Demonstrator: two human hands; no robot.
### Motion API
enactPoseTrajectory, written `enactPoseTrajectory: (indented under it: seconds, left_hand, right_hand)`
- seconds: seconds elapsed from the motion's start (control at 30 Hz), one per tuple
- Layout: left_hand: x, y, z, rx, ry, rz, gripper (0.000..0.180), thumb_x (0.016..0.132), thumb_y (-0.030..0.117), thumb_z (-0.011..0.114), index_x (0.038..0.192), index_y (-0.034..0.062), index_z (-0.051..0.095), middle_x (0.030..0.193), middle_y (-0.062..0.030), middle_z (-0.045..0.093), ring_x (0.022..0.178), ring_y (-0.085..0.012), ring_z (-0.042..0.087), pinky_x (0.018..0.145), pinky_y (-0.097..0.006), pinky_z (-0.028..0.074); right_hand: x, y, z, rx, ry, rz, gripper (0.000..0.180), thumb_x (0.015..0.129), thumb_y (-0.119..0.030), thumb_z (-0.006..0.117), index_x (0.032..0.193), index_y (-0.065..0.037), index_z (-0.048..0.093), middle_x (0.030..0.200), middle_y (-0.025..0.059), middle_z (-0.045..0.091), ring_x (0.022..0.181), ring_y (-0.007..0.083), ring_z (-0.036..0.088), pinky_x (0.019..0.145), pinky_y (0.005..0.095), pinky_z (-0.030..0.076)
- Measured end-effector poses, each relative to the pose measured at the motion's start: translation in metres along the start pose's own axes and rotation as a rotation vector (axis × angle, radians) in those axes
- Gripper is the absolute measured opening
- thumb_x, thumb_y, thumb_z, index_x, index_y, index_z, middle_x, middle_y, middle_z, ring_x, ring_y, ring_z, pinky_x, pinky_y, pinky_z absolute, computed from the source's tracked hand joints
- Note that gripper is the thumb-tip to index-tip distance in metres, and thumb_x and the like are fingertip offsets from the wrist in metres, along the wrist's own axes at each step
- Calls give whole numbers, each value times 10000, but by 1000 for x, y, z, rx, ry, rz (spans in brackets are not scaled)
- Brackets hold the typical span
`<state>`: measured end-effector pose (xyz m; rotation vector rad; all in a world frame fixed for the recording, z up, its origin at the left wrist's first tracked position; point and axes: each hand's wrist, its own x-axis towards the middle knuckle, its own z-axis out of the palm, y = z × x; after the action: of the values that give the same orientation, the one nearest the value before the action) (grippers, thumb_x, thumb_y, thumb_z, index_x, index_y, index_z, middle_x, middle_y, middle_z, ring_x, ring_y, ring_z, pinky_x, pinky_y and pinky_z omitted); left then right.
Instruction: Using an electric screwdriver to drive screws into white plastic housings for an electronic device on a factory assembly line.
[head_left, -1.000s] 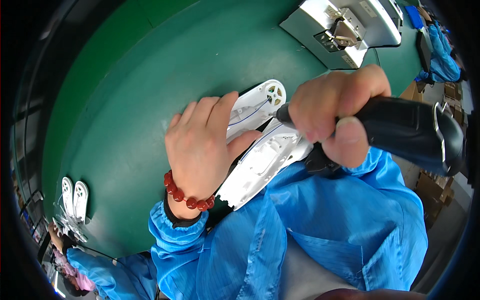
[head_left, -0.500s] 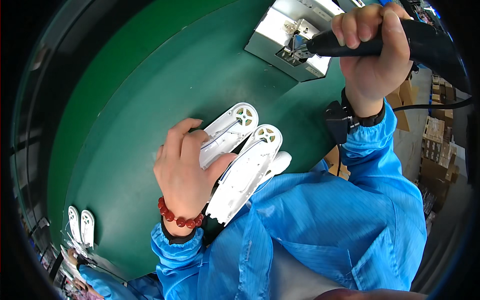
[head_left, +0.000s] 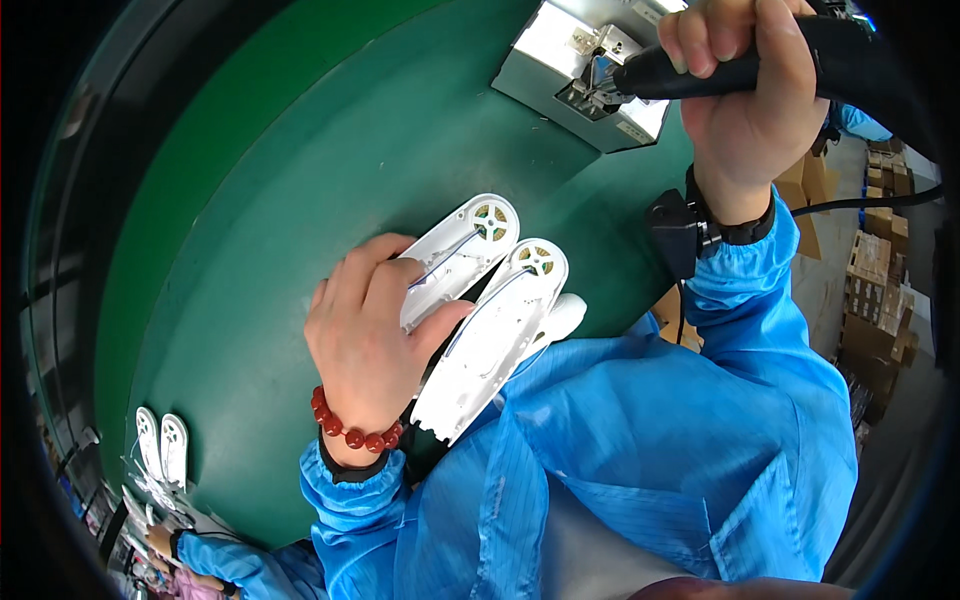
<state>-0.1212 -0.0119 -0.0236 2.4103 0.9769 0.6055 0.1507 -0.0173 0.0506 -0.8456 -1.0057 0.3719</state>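
Observation:
Two long white plastic housing halves lie side by side, each with a round spoked speaker end and a thin wire inside. My left hand (head_left: 365, 315) grips the far housing half (head_left: 478, 235) at its left end, fingers over its far edge. The thumb lies across to the near housing half (head_left: 490, 345). At upper right my right hand (head_left: 750, 90) is closed round a black electric screwdriver (head_left: 690, 75). The tool's tip reaches the opening of a grey box-shaped screw feeder (head_left: 545, 75); whether a screw is on the tip cannot be made out.
A white rounded part (head_left: 562, 318) sits beside the near housing half, against my blue smock. At lower left, two more white housings (head_left: 160, 447) lie on the green table (head_left: 270, 240) near another person's sleeve (head_left: 225, 560). A cable (head_left: 870, 203) hangs at right, before stacked cardboard boxes (head_left: 868, 258).
The screwdriver and my right hand have shifted slightly up in view, with the tip still at the feeder. My left hand stays on the housings. The other person's arm has moved at lower left.

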Motion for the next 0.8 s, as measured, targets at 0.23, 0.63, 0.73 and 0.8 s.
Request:
enactPoseTrajectory:
  seconds: [0.23, 0.63, 0.73, 0.8]
  left_hand:
    - [-3, -9, 0, 0, -23, 184, 254, 667, 253, 843, 763, 61, 708, 1216, -76, 700, 864, -258, 651, 712, -358, 517]
    - [-2, -11, 0, -54, 14, 148, 257, 657, 279, 849, 735, 76, 713, 1180, -66, 712, 832, -242, 643, 698, -358, 536]
    - [1, -9, -1, -61, 5, 148, 261, 657, 282, 848, 720, 73, 703, 1175, -70, 714, 834, -242, 644, 694, -356, 539]
    - [3, -10, -1, -69, 2, 145, 266, 657, 285, 847, 712, 72, 697, 1171, -71, 715, 832, -242, 643, 691, -355, 540]
  right_hand:
    - [-35, 1, -19, 166, -346, 82, 215, 1055, -244, 346, 1084, -132, 528, 740, -18, 451, 599, 123, 440, 625, 335, 390]
    - [-63, 7, 56, 385, -621, 333, 214, 1058, -261, 480, 1195, -100, 450, 778, 46, 534, 610, 161, 511, 608, 336, 461]
    - [-59, 7, 54, 345, -626, 338, 216, 1060, -266, 469, 1193, -96, 448, 784, 48, 534, 616, 163, 512, 610, 336, 460]
    - [-58, 10, 54, 331, -634, 334, 205, 1057, -256, 475, 1173, -90, 449, 778, 50, 533, 612, 163, 512, 603, 336, 459]
